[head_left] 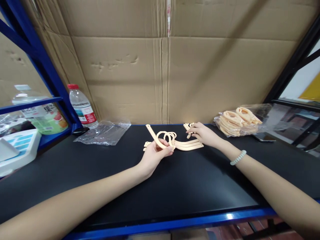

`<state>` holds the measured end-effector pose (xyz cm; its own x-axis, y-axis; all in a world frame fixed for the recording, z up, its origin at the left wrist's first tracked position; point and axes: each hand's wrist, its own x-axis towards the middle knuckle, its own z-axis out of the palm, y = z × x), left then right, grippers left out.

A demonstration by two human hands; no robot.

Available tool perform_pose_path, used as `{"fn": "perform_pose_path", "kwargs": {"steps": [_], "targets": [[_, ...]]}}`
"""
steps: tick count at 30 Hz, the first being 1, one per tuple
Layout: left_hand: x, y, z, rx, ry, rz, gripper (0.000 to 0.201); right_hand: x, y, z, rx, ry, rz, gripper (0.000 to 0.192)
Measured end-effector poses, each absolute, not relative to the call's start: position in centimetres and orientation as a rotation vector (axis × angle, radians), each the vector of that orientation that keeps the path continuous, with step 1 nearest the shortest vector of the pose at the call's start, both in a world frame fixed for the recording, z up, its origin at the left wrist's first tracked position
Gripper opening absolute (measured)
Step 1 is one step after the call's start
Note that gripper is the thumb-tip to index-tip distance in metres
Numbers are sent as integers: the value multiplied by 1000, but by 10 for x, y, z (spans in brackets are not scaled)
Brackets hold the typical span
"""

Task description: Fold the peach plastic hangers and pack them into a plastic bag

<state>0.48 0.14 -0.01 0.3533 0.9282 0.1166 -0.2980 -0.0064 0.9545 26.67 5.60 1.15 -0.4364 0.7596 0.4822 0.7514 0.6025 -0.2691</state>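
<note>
My left hand (156, 155) is closed on a curved cream-coloured strip (153, 134), thumb on top. The strip has a small hole at its raised far end and bends round near my fingertips. Just beyond and beside it, several similar curved strips (187, 145) with looped ends lie stacked on the black table. My right hand (201, 133) reaches further back to a little pile of small cream pieces (186, 126). Its fingers are pinched together around one small cream piece (189, 135), whose exact shape is partly hidden.
Clear plastic bags lie on the table (120, 196): a crumpled bag (106, 132) at left and a bag of cream parts (237, 120) at right, beside a phone-like flat object (265, 137). Bottles (83, 108) and a white tray (23, 146) stand left. Cardboard (212, 73) walls the back.
</note>
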Motion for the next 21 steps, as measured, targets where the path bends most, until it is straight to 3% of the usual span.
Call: {"fn": "perform_pose_path", "kwargs": {"steps": [6, 12, 21], "targets": [[4, 1, 1, 1193, 712, 1075, 24, 266, 69, 0, -1132, -2390, 7, 20], [4, 0, 3, 1188, 671, 1073, 24, 258, 59, 10, -1025, -2001, 129, 17], [3, 0, 4, 1113, 630, 1082, 24, 220, 7, 39, -823, -1449, 895, 21]]}}
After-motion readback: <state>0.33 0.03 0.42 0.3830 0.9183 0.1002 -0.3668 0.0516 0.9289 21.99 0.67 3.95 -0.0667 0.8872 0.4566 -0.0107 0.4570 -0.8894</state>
